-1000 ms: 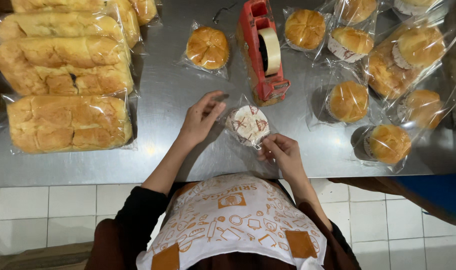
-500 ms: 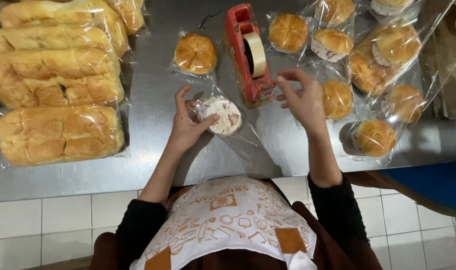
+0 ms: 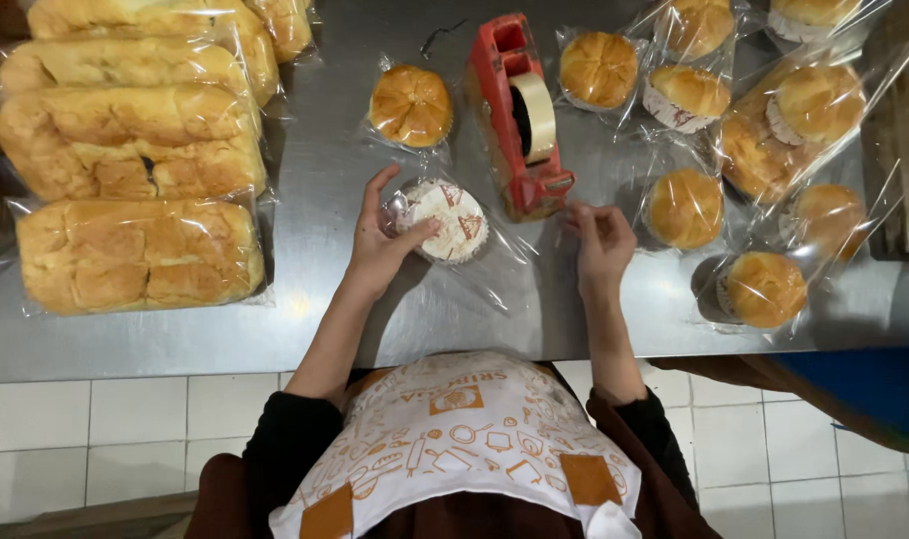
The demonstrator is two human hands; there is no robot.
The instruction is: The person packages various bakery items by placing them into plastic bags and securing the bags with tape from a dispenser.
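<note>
- Left hand (image 3: 380,250) gripped the wrapped bun (image 3: 447,222) from its left side, thumb under the near edge and fingers curled over the far edge; judged to be steadying it, upside down, so the loose wrap faced up for sealing.
- Bun sat on the steel table (image 3: 325,299), just left of the red tape dispenser (image 3: 519,115), touching neither it nor the other buns.
- Right hand (image 3: 599,238) hovered just below the dispenser's cutter end, fingertips pinched together; likely on a short piece of tape, though the tape itself was too small to confirm.
- Dispenser stood between the two hands, close to both, with its roll of pale tape upright in the middle.
- Bun appearance: round, seen from the underside, white paper cup with small red-brown printed marks, inside clear film that trailed off creased to the right.
- Long loaves (image 3: 135,250) in clear bags lay stacked at far left; bagged buns (image 3: 764,289) were clustered at right, well apart from the work spot.
</note>
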